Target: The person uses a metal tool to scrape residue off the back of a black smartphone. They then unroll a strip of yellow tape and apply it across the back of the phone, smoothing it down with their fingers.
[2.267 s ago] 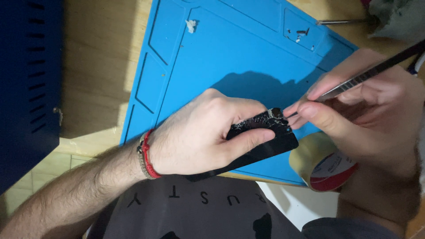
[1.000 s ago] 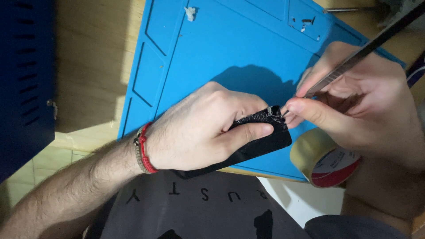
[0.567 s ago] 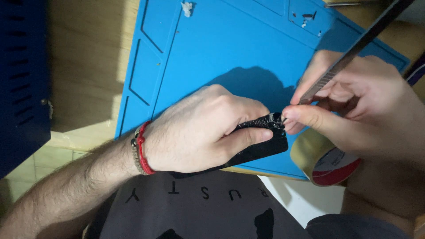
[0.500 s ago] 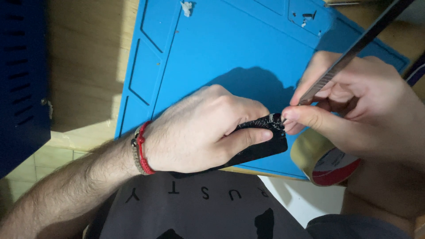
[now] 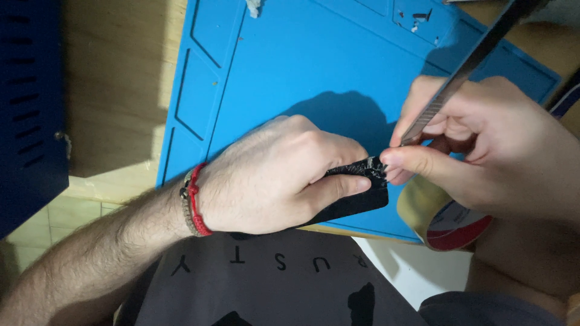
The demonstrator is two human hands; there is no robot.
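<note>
Black flat slab | left hand grips | tweezers at corner

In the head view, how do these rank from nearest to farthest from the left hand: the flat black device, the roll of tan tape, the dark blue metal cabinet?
1. The flat black device: gripped in the left hand itself.
2. The roll of tan tape: to the right, at the blue mat's near edge.
3. The dark blue metal cabinet: far left, beyond the wooden tabletop.

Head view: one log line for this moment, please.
left hand: grips black device | right hand: metal tool, tip at device's top edge | surface: blue mat | nearby: tape roll
</note>
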